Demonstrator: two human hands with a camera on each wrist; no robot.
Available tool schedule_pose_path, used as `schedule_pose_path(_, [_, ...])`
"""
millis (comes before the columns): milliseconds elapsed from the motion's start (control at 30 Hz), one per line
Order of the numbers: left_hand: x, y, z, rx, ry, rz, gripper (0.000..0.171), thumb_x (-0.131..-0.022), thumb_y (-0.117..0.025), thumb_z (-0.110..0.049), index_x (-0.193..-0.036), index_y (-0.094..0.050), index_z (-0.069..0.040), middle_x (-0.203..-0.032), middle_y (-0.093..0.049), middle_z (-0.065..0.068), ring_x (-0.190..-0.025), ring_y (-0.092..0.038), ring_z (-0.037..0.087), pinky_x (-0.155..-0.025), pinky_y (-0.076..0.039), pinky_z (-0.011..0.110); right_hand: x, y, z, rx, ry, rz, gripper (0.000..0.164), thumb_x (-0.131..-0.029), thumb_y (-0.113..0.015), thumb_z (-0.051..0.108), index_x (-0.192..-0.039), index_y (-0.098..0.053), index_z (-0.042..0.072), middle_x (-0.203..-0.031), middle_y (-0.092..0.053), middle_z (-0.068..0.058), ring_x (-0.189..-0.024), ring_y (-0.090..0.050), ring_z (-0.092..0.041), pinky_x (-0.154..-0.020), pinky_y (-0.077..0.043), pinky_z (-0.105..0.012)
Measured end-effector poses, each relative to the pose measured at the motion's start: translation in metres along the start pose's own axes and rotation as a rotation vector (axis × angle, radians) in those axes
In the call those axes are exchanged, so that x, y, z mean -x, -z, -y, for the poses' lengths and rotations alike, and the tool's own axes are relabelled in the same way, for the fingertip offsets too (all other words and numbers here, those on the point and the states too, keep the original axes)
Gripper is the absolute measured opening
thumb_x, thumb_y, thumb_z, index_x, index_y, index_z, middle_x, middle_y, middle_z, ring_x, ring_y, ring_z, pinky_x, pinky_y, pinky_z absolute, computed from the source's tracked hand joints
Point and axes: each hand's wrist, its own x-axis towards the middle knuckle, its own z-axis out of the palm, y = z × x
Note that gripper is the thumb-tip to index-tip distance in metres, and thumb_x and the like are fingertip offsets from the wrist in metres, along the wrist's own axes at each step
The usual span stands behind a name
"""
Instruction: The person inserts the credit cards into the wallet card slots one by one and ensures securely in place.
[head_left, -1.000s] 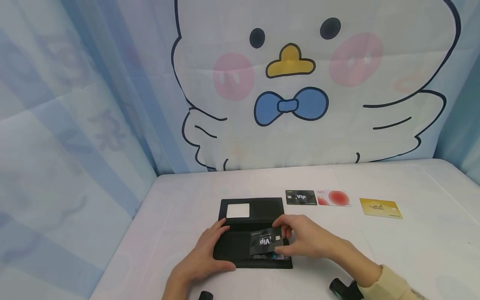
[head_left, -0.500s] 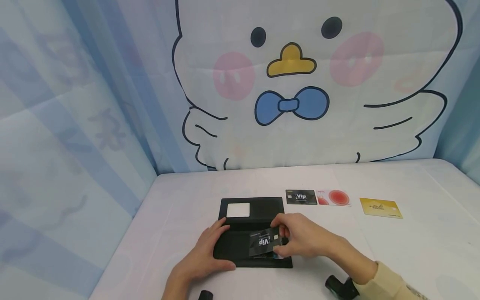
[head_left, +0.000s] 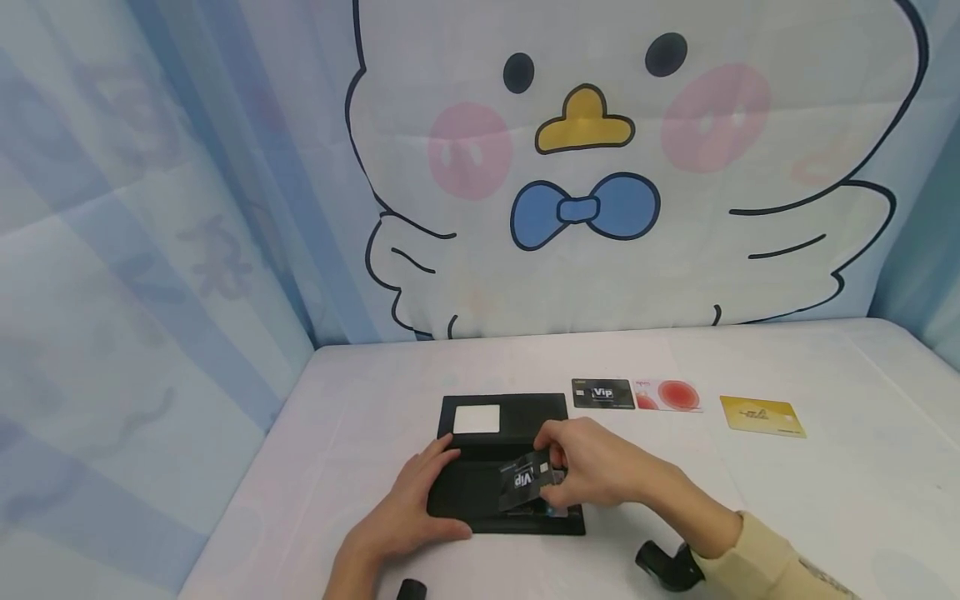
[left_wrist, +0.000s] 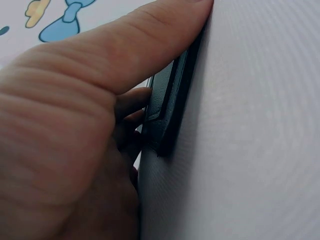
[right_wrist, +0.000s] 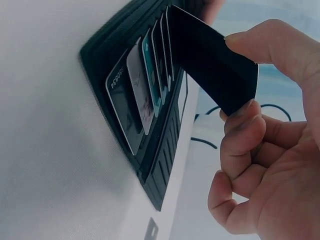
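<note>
Just below the centre of the head view, the right hand (head_left: 600, 462) pinches a black VIP card (head_left: 523, 479) by its right end, between thumb and fingers. In the right wrist view the thumb sits on one edge and fingertips on the opposite edge, with the last fingers curled in toward the palm. The card is tilted over the right half of the lower panel of an open black wallet (head_left: 463, 500). A row of slotted cards (right_wrist: 150, 75) fills the upper left of the right wrist view; whether the held card touches a slot, I cannot tell.

The left hand (head_left: 420, 500) is spread at the wallet's left side, its fingertips at the left edge and its thumb along the bottom edge.

Farther right on the white table (head_left: 840, 508), a second black card (head_left: 603, 393), a red-and-white card (head_left: 678, 395) and a gold card (head_left: 763, 417) lie flat.
</note>
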Motion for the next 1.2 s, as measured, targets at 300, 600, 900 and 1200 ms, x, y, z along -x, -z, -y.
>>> schedule_pose_path(300, [0.000, -0.001, -0.001, -0.018, 0.012, 0.000, 0.095, -0.075, -0.089, -0.038, -0.151, -0.042, -0.008, -0.165, -0.022, 0.011, -0.149, -0.016, 0.041, -0.115, -0.017, 0.066, -0.001, 0.000, 0.002, -0.018, -0.014, 0.013, 0.042, -0.076, -0.085, 0.019, -0.109, -0.065, 0.002, -0.076, -0.054, 0.006, -0.070, -0.052, -0.012, -0.060, -0.046, -0.028])
schedule_pose_path(600, [-0.001, -0.002, -0.001, -0.018, 0.030, -0.002, 0.095, -0.074, -0.090, -0.037, -0.151, -0.043, -0.008, -0.165, -0.022, 0.011, -0.149, -0.016, 0.041, -0.115, -0.017, 0.067, 0.004, -0.005, -0.002, -0.053, -0.018, -0.016, 0.043, -0.076, -0.087, 0.020, -0.109, -0.065, 0.002, -0.075, -0.054, 0.006, -0.069, -0.053, -0.012, -0.058, -0.047, -0.027])
schedule_pose_path(900, [-0.001, -0.002, -0.004, -0.014, 0.038, -0.001, 0.096, -0.074, -0.090, -0.036, -0.152, -0.042, -0.008, -0.165, -0.022, 0.011, -0.149, -0.016, 0.042, -0.114, -0.018, 0.067, 0.010, -0.010, -0.005, -0.069, -0.033, -0.045, 0.046, -0.077, -0.087, 0.022, -0.112, -0.065, 0.001, -0.077, -0.054, 0.005, -0.072, -0.052, -0.012, -0.060, -0.047, -0.026])
schedule_pose_path(1200, [0.000, -0.001, -0.005, -0.014, 0.036, -0.001, 0.096, -0.074, -0.090, -0.036, -0.152, -0.042, -0.007, -0.165, -0.022, 0.011, -0.149, -0.016, 0.041, -0.115, -0.018, 0.067, 0.016, -0.019, -0.010, -0.069, -0.039, -0.073, 0.047, -0.077, -0.087, 0.021, -0.112, -0.064, 0.002, -0.077, -0.053, 0.007, -0.071, -0.051, -0.009, -0.062, -0.045, -0.025])
